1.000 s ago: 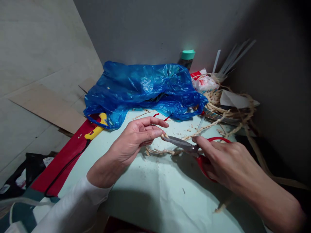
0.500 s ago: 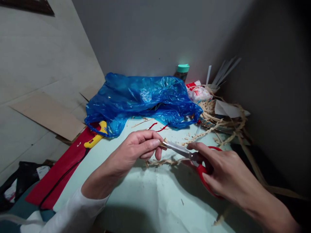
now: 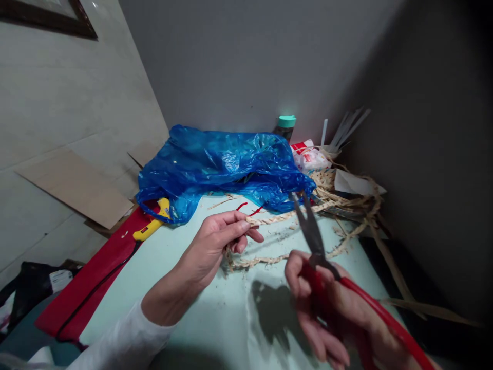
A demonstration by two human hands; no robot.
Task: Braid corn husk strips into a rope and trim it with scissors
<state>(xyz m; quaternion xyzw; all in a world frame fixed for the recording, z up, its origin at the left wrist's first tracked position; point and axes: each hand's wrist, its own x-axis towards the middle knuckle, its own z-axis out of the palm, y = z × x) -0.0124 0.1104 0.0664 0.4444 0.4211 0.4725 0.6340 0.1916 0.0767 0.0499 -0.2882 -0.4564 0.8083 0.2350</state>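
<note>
Between thumb and fingers, my left hand (image 3: 219, 239) pinches the end of a pale braided cord (image 3: 277, 218). The cord stretches right to a heap of dried plant fibre (image 3: 327, 185). Below it, a second braided length (image 3: 262, 260) lies across the table from near my left fingers. My right hand (image 3: 327, 303) holds red-handled scissors (image 3: 313, 234), blades slightly parted and pointing up and away, apart from the cord. The scissors and right hand are a little blurred.
A blue plastic bag (image 3: 223, 159) fills the back of the pale green table (image 3: 215, 318). Left of it lies a yellow-handled corded tool (image 3: 152, 223) on a red strip (image 3: 100, 272). Behind stand a green-lidded jar (image 3: 286, 126), a red-and-white packet (image 3: 311, 156) and white strips (image 3: 348, 126).
The scissors have moved from the cord end at my left fingers toward me and right, turning upward. My left hand now holds the braided cord stretched to the right.
</note>
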